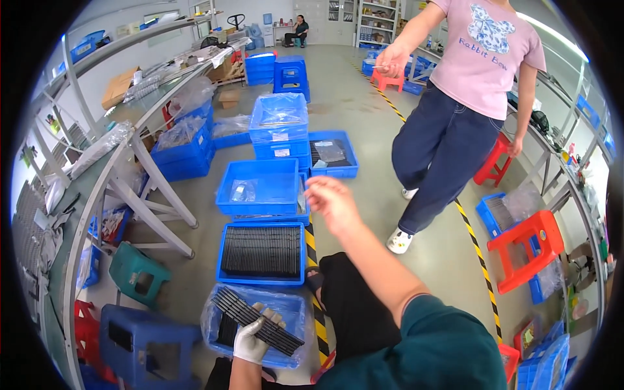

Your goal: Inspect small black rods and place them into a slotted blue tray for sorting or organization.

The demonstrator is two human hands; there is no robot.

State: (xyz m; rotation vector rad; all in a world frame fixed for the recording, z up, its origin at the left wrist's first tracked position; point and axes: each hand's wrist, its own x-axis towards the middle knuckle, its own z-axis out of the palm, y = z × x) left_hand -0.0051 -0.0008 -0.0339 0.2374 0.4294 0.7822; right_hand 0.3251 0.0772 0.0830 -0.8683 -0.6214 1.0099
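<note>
My left hand (249,343), in a white glove, grips a bundle of long thin black strips (250,317) fanned side by side. The bundle slants over a blue bin lined with clear plastic (296,325), where more dark strips lie partly hidden. My bare right hand (333,203) is raised ahead of me with its fingers bent in and pressed together; what they hold, if anything, cannot be made out. Below and left of it, a blue bin (303,253) is packed with rows of black strips (262,251). Beyond that sits a blue tray (273,188) with a clear plastic bag.
A person in a pink shirt (484,71) stands ahead right, holding a thin small item. Stacked blue bins (279,140) stand farther ahead. A long workbench (97,175) runs along the left, with stools (140,273) beside it. Red stools (526,250) stand at the right.
</note>
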